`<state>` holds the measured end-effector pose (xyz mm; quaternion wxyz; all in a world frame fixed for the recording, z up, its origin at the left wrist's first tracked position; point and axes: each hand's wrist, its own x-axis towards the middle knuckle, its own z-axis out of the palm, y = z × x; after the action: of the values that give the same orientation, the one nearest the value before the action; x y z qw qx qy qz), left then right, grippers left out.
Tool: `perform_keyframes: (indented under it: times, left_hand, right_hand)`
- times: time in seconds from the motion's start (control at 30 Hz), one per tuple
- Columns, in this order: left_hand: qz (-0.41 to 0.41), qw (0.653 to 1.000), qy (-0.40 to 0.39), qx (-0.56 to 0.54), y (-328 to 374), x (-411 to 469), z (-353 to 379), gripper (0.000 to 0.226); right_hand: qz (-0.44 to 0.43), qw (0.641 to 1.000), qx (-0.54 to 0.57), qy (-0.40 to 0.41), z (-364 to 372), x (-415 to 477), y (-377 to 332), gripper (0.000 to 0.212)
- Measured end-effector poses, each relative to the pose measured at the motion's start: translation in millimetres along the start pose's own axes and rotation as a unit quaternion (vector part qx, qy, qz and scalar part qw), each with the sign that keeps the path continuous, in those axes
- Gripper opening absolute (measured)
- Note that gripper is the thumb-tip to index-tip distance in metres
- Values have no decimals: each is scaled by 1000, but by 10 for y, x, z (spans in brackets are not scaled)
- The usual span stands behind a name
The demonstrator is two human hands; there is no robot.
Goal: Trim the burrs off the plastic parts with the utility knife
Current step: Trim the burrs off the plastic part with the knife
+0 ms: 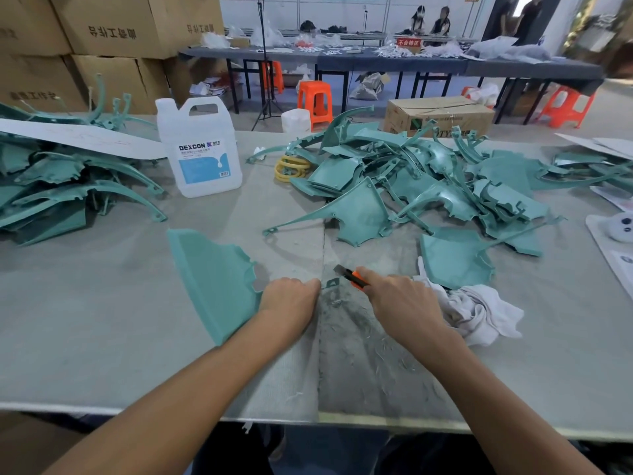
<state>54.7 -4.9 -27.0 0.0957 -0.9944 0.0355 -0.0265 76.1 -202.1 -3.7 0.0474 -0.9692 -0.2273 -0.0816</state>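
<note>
Left hand (291, 298) grips one plastic part (212, 282); right hand (402, 301) grips one utility knife (356, 278), blade apparently touching it; left heap (68, 186) and right heap (428, 186) beyond.

Worktop (102, 337): grey, seam down the middle.
Jug (200, 156): clear plastic, blue/white "DEXCON" label, upright, centre-left.
Rag (479, 313): white, crumpled, front rt.
Coil (291, 168): yellow, rear centre, rt of jug.
Board (78, 137): white, flat, far left, end near jug.
Cartons (113, 29): brown, stacked, back left, off worktop.
Small carton (442, 114): brown, beyond far edge, rt of centre.
Stools (315, 101): orange, on floor behind.
Tripod (265, 80): black, on floor behind jug.
Far tables (376, 61): dark, cluttered w/ white bits; 2 ppl (431, 20) seated behind.
</note>
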Motion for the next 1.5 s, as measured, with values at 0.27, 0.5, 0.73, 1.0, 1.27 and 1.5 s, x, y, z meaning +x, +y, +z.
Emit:
perform_keyframes:
  times: [0.27, 0.5, 0.73, 1.0, 1.27, 1.5]
  left_hand:
    - [-2, 1000, 2, 9, 12, -4, -16, 22]
    - [-3, 1000, -13, 13, 12, 12, -54, 24]
    - [7, 999, -27, 22, 26, 58, -58, 22]
    - [10, 998, -44, 35, 40, 75, -114, 29]
    - [10, 998, -43, 33, 33, 72, -125, 25]
    - [10, 998, -54, 32, 33, 96, -142, 28]
  right_hand:
    - [-5, 1000, 14, -2, 17, -15, -33, 26]
    - [-20, 999, -37, 12, -40, -57, -57, 36]
    - [-37, 997, -61, -16, -77, -82, -107, 47]
    - [-9, 995, -101, 19, -234, 22, -74, 61]
    - [-59, 989, -134, -3, -201, -114, -161, 62]
    - [-51, 989, -140, 6, -201, -54, -181, 51]
